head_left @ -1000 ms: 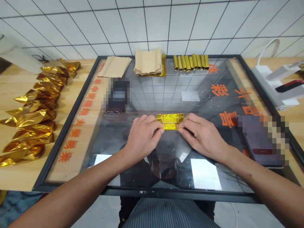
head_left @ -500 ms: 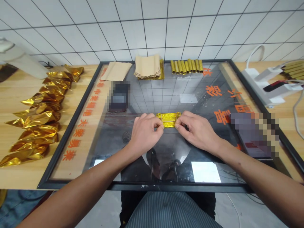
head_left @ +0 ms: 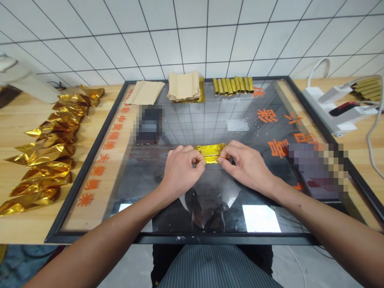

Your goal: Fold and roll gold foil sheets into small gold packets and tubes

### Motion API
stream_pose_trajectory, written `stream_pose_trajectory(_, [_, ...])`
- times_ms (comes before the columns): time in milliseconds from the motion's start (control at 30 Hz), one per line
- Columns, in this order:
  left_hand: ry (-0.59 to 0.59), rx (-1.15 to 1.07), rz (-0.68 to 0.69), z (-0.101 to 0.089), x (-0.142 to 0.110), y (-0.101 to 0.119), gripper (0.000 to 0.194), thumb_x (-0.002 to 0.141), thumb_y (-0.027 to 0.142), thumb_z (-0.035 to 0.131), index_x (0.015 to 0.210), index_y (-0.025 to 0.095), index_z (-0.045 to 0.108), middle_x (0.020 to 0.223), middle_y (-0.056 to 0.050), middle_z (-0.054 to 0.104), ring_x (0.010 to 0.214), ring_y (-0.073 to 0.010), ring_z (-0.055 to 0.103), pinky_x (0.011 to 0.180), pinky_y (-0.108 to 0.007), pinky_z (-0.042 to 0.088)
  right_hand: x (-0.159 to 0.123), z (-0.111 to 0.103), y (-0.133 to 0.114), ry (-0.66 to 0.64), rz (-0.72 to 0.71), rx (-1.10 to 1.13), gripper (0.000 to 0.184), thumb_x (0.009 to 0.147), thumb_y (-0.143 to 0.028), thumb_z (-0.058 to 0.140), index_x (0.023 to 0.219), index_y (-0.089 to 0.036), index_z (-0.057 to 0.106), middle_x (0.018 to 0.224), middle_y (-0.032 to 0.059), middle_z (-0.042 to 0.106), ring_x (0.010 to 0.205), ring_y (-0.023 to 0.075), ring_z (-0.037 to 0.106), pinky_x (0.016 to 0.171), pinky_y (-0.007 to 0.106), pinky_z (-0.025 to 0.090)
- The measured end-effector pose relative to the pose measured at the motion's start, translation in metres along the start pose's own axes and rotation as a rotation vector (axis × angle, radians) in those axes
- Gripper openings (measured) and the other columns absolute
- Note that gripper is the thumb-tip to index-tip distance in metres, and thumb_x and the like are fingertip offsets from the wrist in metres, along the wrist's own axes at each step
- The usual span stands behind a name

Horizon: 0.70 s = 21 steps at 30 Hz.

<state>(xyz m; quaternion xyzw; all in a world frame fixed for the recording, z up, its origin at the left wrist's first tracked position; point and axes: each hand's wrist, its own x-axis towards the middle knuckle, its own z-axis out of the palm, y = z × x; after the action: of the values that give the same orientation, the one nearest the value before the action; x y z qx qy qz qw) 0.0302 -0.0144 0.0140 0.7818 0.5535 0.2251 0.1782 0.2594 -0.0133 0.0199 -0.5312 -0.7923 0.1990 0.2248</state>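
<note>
A small folded piece of gold foil paper [head_left: 210, 152] lies on the glass of a black-framed board [head_left: 90, 160] in the middle of the view. My left hand [head_left: 180, 170] pinches its left end with thumb and fingertips closed. On the other end my right hand [head_left: 244, 164] is closed the same way. Both hands rest on the glass, and their fingers hide the ends of the foil.
At the board's far edge lie a tan sheet [head_left: 145, 92], a stack of tan-backed papers [head_left: 183, 86] and a row of gold rolls [head_left: 231, 85]. Several folded gold foil pieces [head_left: 51, 146] line the wooden table at left. A white power strip [head_left: 333, 108] with cables sits right.
My two hands have drawn closer together over the gold foil, which now shows as a shorter strip between them. The view has shifted slightly.
</note>
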Motion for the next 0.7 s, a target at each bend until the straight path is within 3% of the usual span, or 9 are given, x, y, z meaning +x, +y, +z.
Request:
stream_pose_trajectory(167, [-0.079,-0.030,-0.004,-0.010,0.001,-0.002,0.005,0.085,0.020,0.074,0.084,0.024,0.070,0.085,0.003,0.070,0.088,-0.0214,0.060,0.081,-0.037,0.036,0.001,0.000,0.001,-0.017,0.011,-0.039,0.016,0.099,-0.029,0.065,0.085,-0.023,0.069,0.088,-0.0002,0.066,0.071,0.0152,0.059,0.066,0.032,0.037])
stream_pose_trajectory(267, [-0.124,-0.105,0.029,-0.018,0.001,-0.008,0.015,0.082,0.014,0.075,0.090,0.024,0.068,0.089,0.003,0.072,0.092,-0.0208,0.062,0.085,-0.037,0.041,0.000,-0.001,0.003,-0.029,-0.021,-0.062,0.017,0.101,-0.031,0.063,0.088,-0.022,0.069,0.089,0.0004,0.065,0.072,0.0158,0.058,0.066,0.032,0.037])
stream_pose_trajectory(433, [-0.144,-0.121,0.063,-0.022,0.002,-0.014,0.012,0.089,0.013,0.071,0.082,0.022,0.067,0.087,0.002,0.071,0.091,-0.0206,0.061,0.085,-0.037,0.043,-0.004,-0.007,0.008,-0.064,-0.155,-0.072,0.010,0.100,-0.030,0.065,0.100,-0.022,0.070,0.096,0.0030,0.064,0.077,0.0180,0.059,0.072,0.034,0.044])
stream_pose_trajectory(700, [-0.154,-0.096,0.051,-0.023,0.003,-0.011,0.015,0.093,0.014,0.068,0.079,0.022,0.069,0.083,0.001,0.069,0.087,-0.0202,0.059,0.084,-0.037,0.041,-0.006,-0.016,0.014,-0.095,-0.244,-0.027,0.012,0.101,-0.027,0.067,0.110,-0.019,0.069,0.105,0.0079,0.067,0.090,0.0228,0.066,0.081,0.037,0.053])
